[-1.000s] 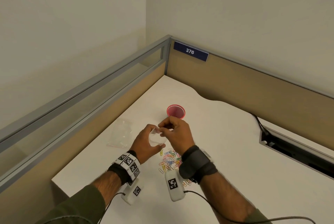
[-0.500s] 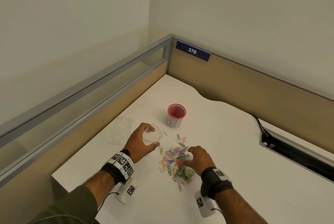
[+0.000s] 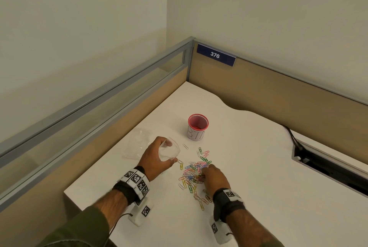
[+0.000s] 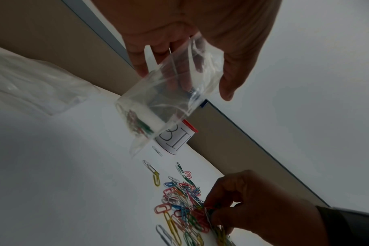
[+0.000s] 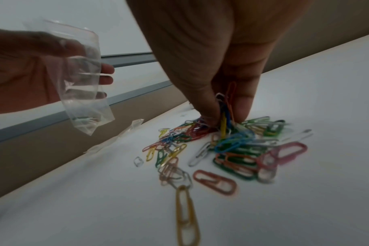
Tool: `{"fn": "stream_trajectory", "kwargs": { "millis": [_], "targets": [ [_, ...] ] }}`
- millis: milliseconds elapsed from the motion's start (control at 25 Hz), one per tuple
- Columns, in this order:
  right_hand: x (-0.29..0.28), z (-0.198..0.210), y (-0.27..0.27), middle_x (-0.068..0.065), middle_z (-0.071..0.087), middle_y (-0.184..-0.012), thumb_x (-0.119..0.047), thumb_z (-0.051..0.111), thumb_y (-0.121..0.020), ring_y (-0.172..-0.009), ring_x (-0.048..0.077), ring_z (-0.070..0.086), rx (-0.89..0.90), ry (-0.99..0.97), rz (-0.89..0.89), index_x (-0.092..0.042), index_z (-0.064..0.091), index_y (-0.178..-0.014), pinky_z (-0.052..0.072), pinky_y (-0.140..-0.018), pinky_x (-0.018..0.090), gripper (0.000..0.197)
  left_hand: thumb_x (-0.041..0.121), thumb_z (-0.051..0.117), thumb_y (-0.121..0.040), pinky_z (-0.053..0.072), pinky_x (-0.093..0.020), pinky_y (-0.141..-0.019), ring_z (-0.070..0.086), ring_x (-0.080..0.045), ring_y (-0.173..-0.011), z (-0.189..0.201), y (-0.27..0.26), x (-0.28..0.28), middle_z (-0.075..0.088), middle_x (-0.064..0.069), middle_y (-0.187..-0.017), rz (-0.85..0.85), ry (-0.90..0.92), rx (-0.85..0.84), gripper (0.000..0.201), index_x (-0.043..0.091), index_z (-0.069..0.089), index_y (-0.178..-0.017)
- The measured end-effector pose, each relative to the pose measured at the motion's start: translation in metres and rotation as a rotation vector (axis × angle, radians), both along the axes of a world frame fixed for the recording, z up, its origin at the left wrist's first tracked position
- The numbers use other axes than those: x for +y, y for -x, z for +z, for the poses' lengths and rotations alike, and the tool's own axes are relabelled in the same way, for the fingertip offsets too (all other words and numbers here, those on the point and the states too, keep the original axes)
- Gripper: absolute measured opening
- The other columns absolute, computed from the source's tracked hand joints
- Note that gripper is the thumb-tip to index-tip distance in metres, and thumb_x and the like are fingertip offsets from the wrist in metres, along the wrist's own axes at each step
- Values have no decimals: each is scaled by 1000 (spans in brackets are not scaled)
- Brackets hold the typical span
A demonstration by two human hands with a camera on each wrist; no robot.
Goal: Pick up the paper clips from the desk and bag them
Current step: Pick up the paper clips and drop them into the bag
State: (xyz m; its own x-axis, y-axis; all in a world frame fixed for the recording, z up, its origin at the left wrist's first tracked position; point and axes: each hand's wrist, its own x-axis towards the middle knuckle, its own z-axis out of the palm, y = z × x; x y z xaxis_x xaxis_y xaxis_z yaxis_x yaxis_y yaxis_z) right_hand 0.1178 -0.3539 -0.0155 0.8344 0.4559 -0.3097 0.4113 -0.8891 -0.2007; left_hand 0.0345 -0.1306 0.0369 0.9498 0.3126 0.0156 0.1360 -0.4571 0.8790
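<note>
A heap of coloured paper clips (image 3: 194, 175) (image 4: 183, 204) (image 5: 238, 146) lies on the white desk (image 3: 258, 167). My right hand (image 3: 214, 177) (image 5: 223, 106) reaches down into the heap, and its thumb and fingers pinch a small bunch of clips upright. My left hand (image 3: 157, 159) (image 4: 179, 55) grips a small clear plastic bag (image 3: 169, 152) (image 4: 166, 103) (image 5: 84, 93) above the desk, left of the heap, mouth held open. A few clips sit in the bag's lower corner.
A red cup (image 3: 198, 127) with a white handwritten label stands behind the heap. More clear bags (image 3: 137, 145) lie flat at the left. Partition walls (image 3: 278, 95) close the back and left. A cable slot (image 3: 328, 163) opens at the right.
My right hand left the bag's mouth, dropped to the heap and closed on a bunch of clips. The left hand has kept the bag nearly still.
</note>
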Motion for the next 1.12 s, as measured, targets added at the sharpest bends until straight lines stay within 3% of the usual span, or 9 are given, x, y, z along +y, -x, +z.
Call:
{"fn": "stream_trajectory", "kwargs": {
  "millis": [160, 440, 680, 880, 1000, 1120],
  "targets": [
    [-2, 11, -9, 6, 65, -100, -10, 45, -92, -90, 23, 61, 4, -93, -129, -11, 64, -98, 49, -83, 29, 21, 24, 84, -73, 44, -30, -100, 56, -16, -116, 0, -3, 0, 60, 6, -116, 0, -2, -6, 51, 23, 50, -112],
    [-8, 67, -20, 7, 74, -87, -6, 66, -84, -78, 21, 66, 25, -522, -232, -9, 74, -87, 57, -79, 32, 9, 25, 84, -74, 44, -30, -101, 55, -16, -116, -1, -12, -4, 59, 6, -117, -19, -5, 4, 53, 24, 48, -113],
    [17, 131, -21, 6, 72, -80, -5, 70, -82, -70, 18, 68, 65, -799, -223, -6, 73, -93, 52, -65, 12, 11, 25, 84, -73, 45, -30, -100, 55, -14, -116, 0, -19, -11, 59, 5, -116, -40, -20, -2, 54, 23, 48, -113],
    [50, 144, -10, 4, 72, -84, -8, 69, -83, -74, 15, 68, 55, -764, -80, -8, 73, -94, 55, -72, 19, 11, 23, 84, -72, 49, -34, -101, 55, -16, -116, 2, -22, -17, 59, 5, -117, -49, -20, 8, 55, 25, 48, -114],
    [70, 139, -5, 4, 72, -90, -13, 65, -87, -79, 15, 65, -5, -623, 19, -10, 73, -94, 55, -78, 27, 11, 25, 83, -75, 49, -28, -94, 57, -15, -111, 4, -24, -24, 58, 6, -116, -51, -27, 36, 57, 30, 43, -114],
    [80, 133, -3, 4, 72, -96, -15, 56, -93, -80, 14, 62, -36, -520, 64, -11, 71, -98, 52, -76, 25, 16, 23, 82, -76, 49, -19, -83, 61, -15, -106, 6, -25, -26, 60, 6, -112, -51, 5, 39, 54, 30, 44, -113]
  ]
}}
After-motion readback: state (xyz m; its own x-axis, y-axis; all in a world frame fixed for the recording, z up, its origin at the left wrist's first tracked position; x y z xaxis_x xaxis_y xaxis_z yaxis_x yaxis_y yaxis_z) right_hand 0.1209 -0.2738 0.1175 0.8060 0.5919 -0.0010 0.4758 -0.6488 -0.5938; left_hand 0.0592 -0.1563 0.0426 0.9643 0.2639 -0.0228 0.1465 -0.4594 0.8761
